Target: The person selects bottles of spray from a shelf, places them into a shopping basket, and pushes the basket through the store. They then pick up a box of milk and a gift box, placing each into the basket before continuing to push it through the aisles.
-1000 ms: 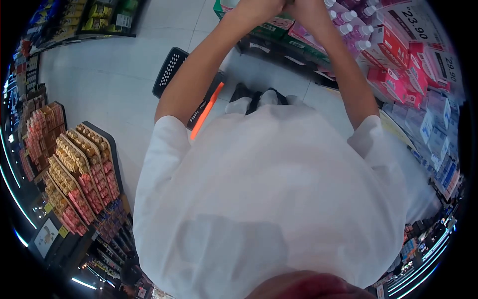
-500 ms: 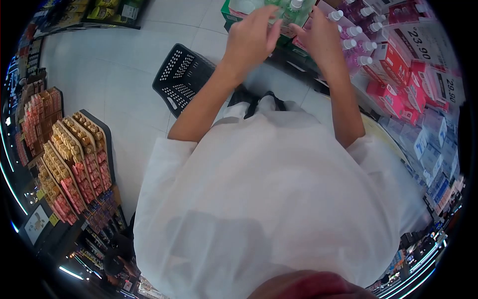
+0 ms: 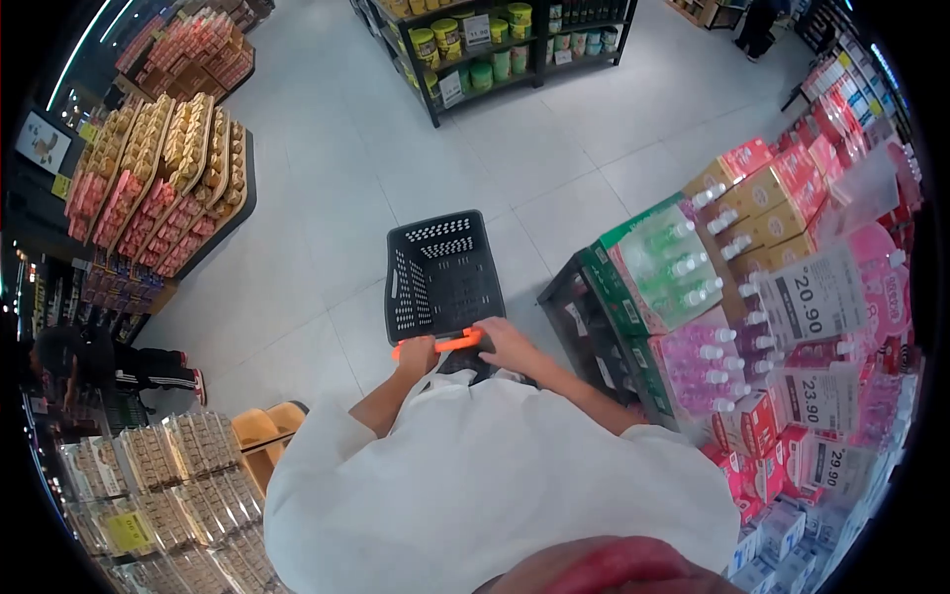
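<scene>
A black plastic shopping basket [image 3: 404,267] with perforated walls stands on the floor in front of me, its slotted bottom in view. An orange handle [image 3: 453,343] crosses its near end. My left hand [image 3: 417,354] is closed in a fist round the left part of this handle. At the handle's right end my right hand [image 3: 503,344] has its fingers bent over the bar, partly hidden from above. To the right, green-tinted bottles [image 3: 675,262] with white caps sit in a green carton, beside pink bottles [image 3: 701,364].
Pink and red boxes [image 3: 757,426] and price signs [image 3: 813,297] line the right display. A black shelf [image 3: 542,49] with tins stands ahead. Stepped racks of packaged goods [image 3: 163,188] are at left, clear packs [image 3: 168,475] lower left. A person [image 3: 89,361] is at far left.
My hands have left the bottle display and come down to the basket's orange handle. My view has turned right, so the basket now lies straight ahead and the bottles at my right.
</scene>
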The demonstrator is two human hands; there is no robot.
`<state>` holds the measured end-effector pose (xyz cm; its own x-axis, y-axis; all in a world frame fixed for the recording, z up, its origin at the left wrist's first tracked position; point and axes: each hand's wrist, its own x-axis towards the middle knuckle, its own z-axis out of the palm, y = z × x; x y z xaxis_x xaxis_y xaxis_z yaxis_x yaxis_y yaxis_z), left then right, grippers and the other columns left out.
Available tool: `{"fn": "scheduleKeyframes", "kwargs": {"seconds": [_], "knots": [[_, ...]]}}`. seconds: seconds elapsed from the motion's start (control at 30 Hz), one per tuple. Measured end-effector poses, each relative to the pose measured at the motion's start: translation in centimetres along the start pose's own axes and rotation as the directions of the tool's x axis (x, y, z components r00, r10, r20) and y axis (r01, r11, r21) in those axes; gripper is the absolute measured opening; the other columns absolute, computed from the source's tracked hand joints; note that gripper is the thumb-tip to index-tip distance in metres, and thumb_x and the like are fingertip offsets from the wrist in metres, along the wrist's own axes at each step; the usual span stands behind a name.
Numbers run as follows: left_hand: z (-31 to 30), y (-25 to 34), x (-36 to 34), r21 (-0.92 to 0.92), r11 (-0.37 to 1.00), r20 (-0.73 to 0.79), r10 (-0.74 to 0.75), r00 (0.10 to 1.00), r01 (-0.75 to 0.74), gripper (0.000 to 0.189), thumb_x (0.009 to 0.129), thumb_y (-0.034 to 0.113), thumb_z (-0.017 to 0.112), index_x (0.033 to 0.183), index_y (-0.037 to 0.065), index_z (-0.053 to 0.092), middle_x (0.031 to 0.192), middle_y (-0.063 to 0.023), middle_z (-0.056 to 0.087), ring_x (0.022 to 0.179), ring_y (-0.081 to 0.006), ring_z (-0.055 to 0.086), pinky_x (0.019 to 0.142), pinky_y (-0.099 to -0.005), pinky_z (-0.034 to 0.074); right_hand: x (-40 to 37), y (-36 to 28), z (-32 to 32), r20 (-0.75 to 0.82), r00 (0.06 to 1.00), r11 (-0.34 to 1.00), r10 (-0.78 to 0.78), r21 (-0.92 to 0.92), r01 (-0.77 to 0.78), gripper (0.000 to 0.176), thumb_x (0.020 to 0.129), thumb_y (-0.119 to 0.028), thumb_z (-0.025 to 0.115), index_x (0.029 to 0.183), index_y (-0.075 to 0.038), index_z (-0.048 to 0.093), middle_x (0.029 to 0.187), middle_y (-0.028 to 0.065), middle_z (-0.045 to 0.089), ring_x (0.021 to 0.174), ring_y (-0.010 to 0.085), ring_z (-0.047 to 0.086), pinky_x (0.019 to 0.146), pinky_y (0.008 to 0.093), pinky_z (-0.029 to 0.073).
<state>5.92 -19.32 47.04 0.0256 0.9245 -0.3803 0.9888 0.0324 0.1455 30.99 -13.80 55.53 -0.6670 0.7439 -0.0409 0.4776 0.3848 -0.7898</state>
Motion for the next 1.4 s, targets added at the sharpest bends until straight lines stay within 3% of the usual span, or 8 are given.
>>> {"fn": "scheduleKeyframes", "kwargs": {"seconds": [0.4, 0.5, 0.63, 0.7, 0.77, 0.9, 1.1, 1.4], "knots": [[-6.0, -3.9, 12.0, -0.102, 0.971, -0.066, 0.208, 0.976, -0.214, 0.021, 0.074, 0.026, 0.068, 0.084, 0.007, 0.067, 0.078, -0.0148, 0.068, 0.076, -0.033, 0.067, 0.068, -0.0435, 0.053, 19.0, 6.4, 8.2, 0.239, 0.952, 0.827, 0.191, -0.561, -0.025, 0.024, 0.075, -0.026, 0.066, 0.089, -0.007, 0.066, 0.086, 0.0106, 0.069, 0.079, 0.0298, 0.068, 0.068, 0.0427, 0.054], [-6.7, -7.7, 17.8, -0.458, 0.832, -0.082, 0.311, 0.947, -0.313, 0.031, 0.074, 0.029, 0.071, 0.095, 0.007, 0.065, 0.087, -0.0152, 0.066, 0.083, -0.0328, 0.065, 0.073, -0.0417, 0.052, 24.1, 6.5, 6.8, 0.265, 0.911, 0.788, 0.315, -0.609, -0.095, 0.022, 0.076, -0.027, 0.065, 0.086, -0.008, 0.07, 0.089, 0.0125, 0.069, 0.084, 0.0301, 0.068, 0.073, 0.0426, 0.054], [-24.6, -9.8, 22.1, -0.583, 0.659, -0.378, 0.297, 0.877, -0.475, 0.035, 0.076, 0.017, 0.074, 0.106, 0.003, 0.062, 0.097, -0.0125, 0.06, 0.092, -0.0257, 0.061, 0.081, -0.0346, 0.05, 29.4, 6.5, 4.8, 0.22, 0.911, 0.757, 0.35, -0.64, -0.136, 0.024, 0.078, -0.029, 0.064, 0.09, -0.01, 0.072, 0.088, 0.014, 0.07, 0.085, 0.031, 0.068, 0.075, 0.0427, 0.055], [-39.5, -9.9, 19.4, -0.558, 0.534, -0.642, 0.208, 0.738, -0.636, 0.025, 0.079, 0.012, 0.07, 0.102, 0.003, 0.063, 0.1, -0.0102, 0.061, 0.089, -0.0218, 0.06, 0.079, -0.0315, 0.048, 31.8, 7.6, 4.1, 0.231, 0.91, 0.767, 0.344, -0.628, -0.13, 0.023, 0.079, -0.029, 0.064, 0.091, -0.01, 0.071, 0.09, 0.0142, 0.069, 0.087, 0.031, 0.068, 0.075, 0.0428, 0.055], [-52.1, -10.6, 14.2, -0.032, 0.415, -0.951, 0.267, 0.155, -0.909, 0.033, 0.082, 0.019, 0.067, 0.108, -0.001, 0.058, 0.103, -0.0129, 0.061, 0.093, -0.0242, 0.058, 0.082, -0.0356, 0.047, 34.2, 8.0, 2.9, 0.24, 0.91, 0.772, 0.338, -0.623, -0.122, 0.023, 0.08, -0.03, 0.064, 0.091, -0.011, 0.071, 0.092, 0.0142, 0.069, 0.088, 0.0308, 0.068, 0.075, 0.0425, 0.055], [-65.5, -10.5, 4.5, 0.749, 0.276, -0.644, 0.518, -0.563, -0.602, 0.032, 0.083, 0.018, 0.066, 0.108, 0.0, 0.057, 0.103, -0.0125, 0.06, 0.093, -0.0243, 0.058, 0.082, -0.0363, 0.046, 38.5, 9.0, 1.6, 0.2, 0.931, 0.787, 0.305, -0.604, -0.128, 0.022, 0.078, -0.026, 0.063, 0.089, -0.009, 0.071, 0.088, 0.0148, 0.069, 0.084, 0.0319, 0.068, 0.075, 0.0422, 0.055], [-70.6, -7.4, 4.4, 0.913, 0.154, -0.36, 0.741, -0.567, -0.378, 0.031, 0.084, 0.017, 0.066, 0.109, 0.002, 0.056, 0.104, -0.012, 0.059, 0.094, -0.0246, 0.057, 0.083, -0.0375, 0.046, 45.2, 10.4, -0.7, 0.138, 0.931, 0.805, 0.339, -0.554, -0.211, 0.02, 0.077, -0.022, 0.062, 0.088, -0.007, 0.07, 0.088, 0.0166, 0.069, 0.084, 0.0323, 0.068, 0.075, 0.0427, 0.055], [-74.7, -10.2, 10.2, 0.89, 0.291, -0.45, 0.692, -0.564, -0.353, 0.03, 0.085, 0.016, 0.065, 0.111, 0.005, 0.055, 0.104, -0.0112, 0.058, 0.095, -0.025, 0.057, 0.084, -0.0392, 0.046, 51.8, 13.2, -3.4, 0.061, 0.892, 0.791, 0.448, -0.492, -0.364, 0.023, 0.079, -0.022, 0.061, 0.094, -0.008, 0.07, 0.101, 0.0161, 0.067, 0.096, 0.0318, 0.065, 0.082, 0.0434, 0.053]]}}
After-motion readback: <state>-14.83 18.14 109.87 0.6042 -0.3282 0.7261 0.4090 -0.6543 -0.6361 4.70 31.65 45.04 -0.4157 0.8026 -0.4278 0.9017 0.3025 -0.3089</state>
